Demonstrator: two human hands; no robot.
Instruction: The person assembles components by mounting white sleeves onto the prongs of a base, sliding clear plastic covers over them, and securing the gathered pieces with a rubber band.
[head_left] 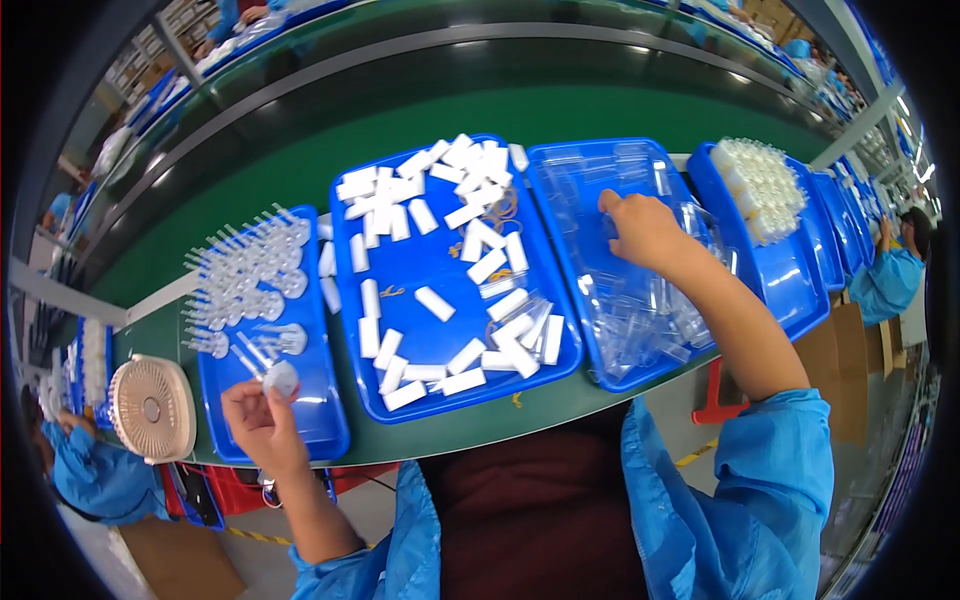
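Lower left: left hand [265, 420] clamps white disc-ended part [281, 378] over left tray [325, 400]. Right of centre: right hand [640, 232], grip indeterminable, above clear parts [640, 322] within parts tray [590, 240] rim. Open green surface [600, 112] borders far edges.

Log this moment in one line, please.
left hand: holding pale round plastic piece | right hand: over blue rectangular tray of clear plastic pieces

Bright, even light; glare on blue trays [788, 284]; straight edges bow; black rim; distance soft
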